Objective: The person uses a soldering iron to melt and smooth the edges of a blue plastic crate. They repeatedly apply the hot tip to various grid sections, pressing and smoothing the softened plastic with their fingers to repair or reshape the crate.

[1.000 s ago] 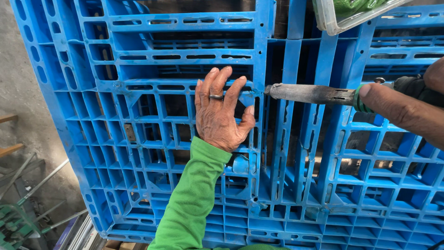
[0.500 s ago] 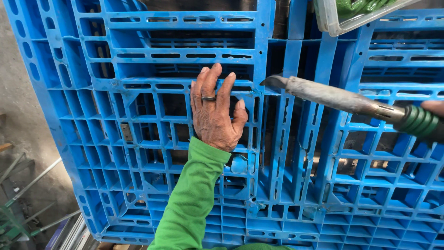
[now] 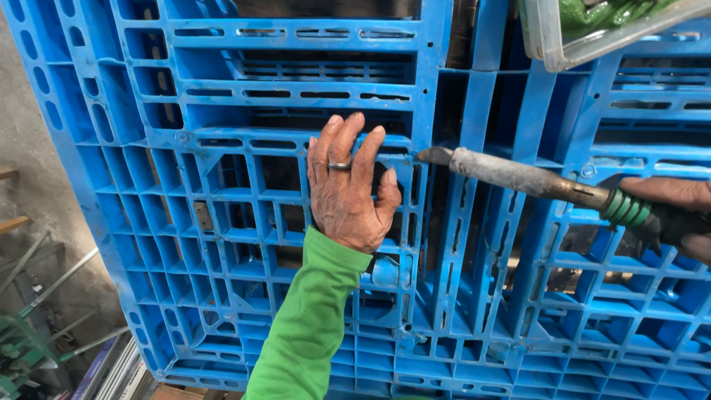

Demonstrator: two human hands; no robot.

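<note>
At frame edge, right hand [image 3: 678, 211] (cropped) grips tool [image 3: 518, 178].

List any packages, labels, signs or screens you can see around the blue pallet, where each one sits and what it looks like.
Clear plastic container: top right corner, resting against the blue pallet; boxy, see-through walls, green contents inside.
Small plate or tag: on the pallet's ribs, left of the left hand; narrow upright rectangle, dull grey-brown, too small to make out.
No signs or screens in view.
</note>
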